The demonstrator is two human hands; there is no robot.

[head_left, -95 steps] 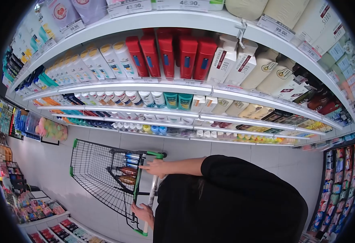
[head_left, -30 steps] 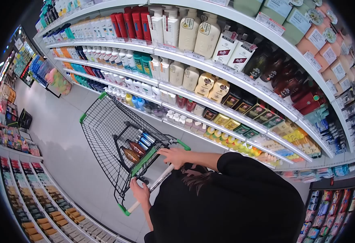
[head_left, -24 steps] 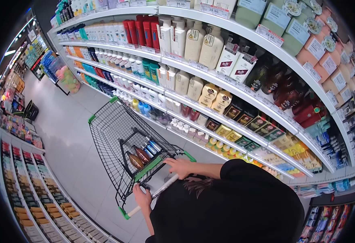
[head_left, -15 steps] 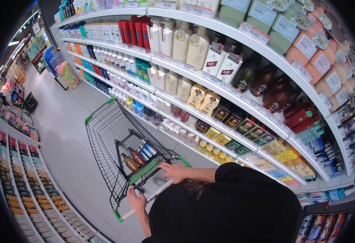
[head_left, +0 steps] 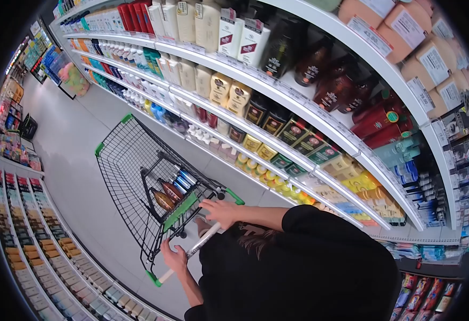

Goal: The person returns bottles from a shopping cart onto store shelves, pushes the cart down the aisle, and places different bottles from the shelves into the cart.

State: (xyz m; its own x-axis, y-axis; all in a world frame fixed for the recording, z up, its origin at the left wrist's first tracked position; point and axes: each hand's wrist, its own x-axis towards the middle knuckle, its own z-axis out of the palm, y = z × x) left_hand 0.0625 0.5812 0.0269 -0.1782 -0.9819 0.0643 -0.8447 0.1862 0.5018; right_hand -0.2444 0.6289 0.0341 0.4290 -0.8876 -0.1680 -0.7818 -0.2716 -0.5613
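A black wire shopping cart (head_left: 118, 176) with green corner pieces stands in front of me in the aisle. My left hand (head_left: 174, 258) is curled over the near left part of its pale handle (head_left: 196, 247), thumb apart from the fingers. Farther right, my right hand (head_left: 219, 213) is closed over the handle's other end, beside the green panel (head_left: 182, 211); its fingertips are partly hidden. Inside the cart lie two brown bottles (head_left: 164, 200) and, beside them, several slim blue-and-white items (head_left: 184, 180) whose kind is too small to tell.
A long white shelf unit (head_left: 277, 85) with rows of bottles and boxes runs along my right. Low shelves (head_left: 42, 241) of small packages line the left. A black basket (head_left: 28, 126) sits farther up the aisle, on the left.
The shelf products and the cart have shifted left in the picture, the shelf also upward, as my view moved. Both hands stay on the handle. A foot now shows below the cart's green panel.
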